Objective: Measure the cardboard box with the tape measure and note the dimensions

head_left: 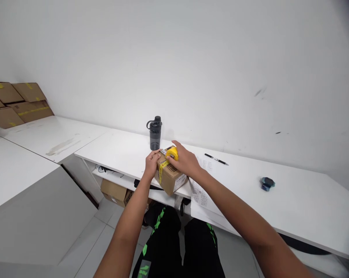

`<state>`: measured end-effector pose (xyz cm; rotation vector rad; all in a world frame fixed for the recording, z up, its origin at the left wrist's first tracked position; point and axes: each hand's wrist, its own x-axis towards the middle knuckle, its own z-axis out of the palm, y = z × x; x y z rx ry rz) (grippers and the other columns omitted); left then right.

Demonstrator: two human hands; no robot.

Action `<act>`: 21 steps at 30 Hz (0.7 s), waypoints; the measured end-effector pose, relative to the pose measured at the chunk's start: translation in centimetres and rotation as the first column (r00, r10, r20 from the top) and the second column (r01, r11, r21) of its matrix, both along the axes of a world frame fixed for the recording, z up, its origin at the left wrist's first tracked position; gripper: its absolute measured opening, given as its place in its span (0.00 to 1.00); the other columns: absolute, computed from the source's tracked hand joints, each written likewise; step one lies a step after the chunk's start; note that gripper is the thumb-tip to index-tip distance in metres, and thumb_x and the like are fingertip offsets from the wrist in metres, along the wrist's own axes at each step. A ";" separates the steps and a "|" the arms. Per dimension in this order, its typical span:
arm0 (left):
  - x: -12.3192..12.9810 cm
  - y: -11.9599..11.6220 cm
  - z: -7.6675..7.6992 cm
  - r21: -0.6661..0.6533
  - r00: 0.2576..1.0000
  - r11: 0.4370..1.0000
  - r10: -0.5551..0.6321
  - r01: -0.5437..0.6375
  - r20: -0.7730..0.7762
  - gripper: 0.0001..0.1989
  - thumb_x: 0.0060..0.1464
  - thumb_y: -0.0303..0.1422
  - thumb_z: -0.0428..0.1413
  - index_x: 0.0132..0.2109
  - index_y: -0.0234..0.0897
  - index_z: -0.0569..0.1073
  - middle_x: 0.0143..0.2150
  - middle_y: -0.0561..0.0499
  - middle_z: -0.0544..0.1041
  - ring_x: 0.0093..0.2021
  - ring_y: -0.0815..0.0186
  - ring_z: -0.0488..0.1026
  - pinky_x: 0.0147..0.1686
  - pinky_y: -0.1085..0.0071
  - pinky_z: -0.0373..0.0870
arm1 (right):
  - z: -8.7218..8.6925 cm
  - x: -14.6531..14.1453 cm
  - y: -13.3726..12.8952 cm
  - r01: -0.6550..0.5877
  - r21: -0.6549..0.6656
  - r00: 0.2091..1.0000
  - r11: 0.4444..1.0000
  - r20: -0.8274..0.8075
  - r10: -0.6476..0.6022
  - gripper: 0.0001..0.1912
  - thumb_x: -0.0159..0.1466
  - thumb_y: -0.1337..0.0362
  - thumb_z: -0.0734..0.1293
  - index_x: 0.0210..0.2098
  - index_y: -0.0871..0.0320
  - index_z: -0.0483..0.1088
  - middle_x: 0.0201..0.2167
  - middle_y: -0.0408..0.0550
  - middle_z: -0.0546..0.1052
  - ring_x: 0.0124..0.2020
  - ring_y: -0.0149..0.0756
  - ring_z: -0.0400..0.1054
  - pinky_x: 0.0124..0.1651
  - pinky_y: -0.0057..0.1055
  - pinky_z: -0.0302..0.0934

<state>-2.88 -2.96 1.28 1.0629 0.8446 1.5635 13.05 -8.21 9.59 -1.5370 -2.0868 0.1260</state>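
A small brown cardboard box [169, 180] with yellow tape stands on the white table, close to its front edge. My right hand [185, 158] grips a yellow tape measure [172, 153] over the top of the box. A short length of its blade [163, 151] reaches left across the box's far end. My left hand [152, 164] is closed at the box's left far corner, with its fingertips at the blade's end. Just behind the box stands a dark bottle [155, 134] with a loop handle.
Printed papers [202, 195] lie right of the box, with a pen [216, 159] behind them. A small dark blue object [267, 183] sits farther right. Stacked cartons [32, 110] stand at the far left. Under the table, a shelf [113, 177] and an open carton [114, 192] show.
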 end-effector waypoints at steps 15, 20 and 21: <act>-4.2 -3.8 -2.2 -0.008 0.983 1.000 -0.010 0.011 0.184 0.23 0.48 0.41 0.62 0.50 0.39 0.70 0.47 0.48 0.76 0.45 0.63 0.73 0.47 0.67 0.68 | 0.7 2.0 4.6 -0.224 -0.154 0.616 0.962 -0.788 0.017 0.47 0.55 0.50 0.72 0.67 0.54 0.50 0.49 0.52 0.75 0.44 0.40 0.73 0.48 0.39 0.68; -5.3 -6.9 -5.0 -0.156 0.954 0.975 0.190 -0.156 0.234 0.28 0.51 0.47 0.60 0.55 0.43 0.64 0.50 0.47 0.73 0.47 0.62 0.72 0.49 0.64 0.68 | -3.1 0.4 4.0 -0.351 -0.182 0.336 0.918 -0.940 -0.057 0.41 0.55 0.50 0.72 0.62 0.56 0.57 0.49 0.53 0.76 0.46 0.42 0.74 0.48 0.39 0.70; -5.6 -7.3 -5.6 -0.181 0.955 0.959 0.247 -0.217 0.166 0.28 0.51 0.48 0.59 0.55 0.43 0.63 0.51 0.46 0.72 0.48 0.61 0.72 0.49 0.63 0.68 | -3.4 -0.3 3.7 -0.351 -0.165 0.309 0.922 -0.950 -0.053 0.40 0.55 0.49 0.71 0.62 0.56 0.57 0.50 0.53 0.75 0.46 0.42 0.74 0.48 0.38 0.70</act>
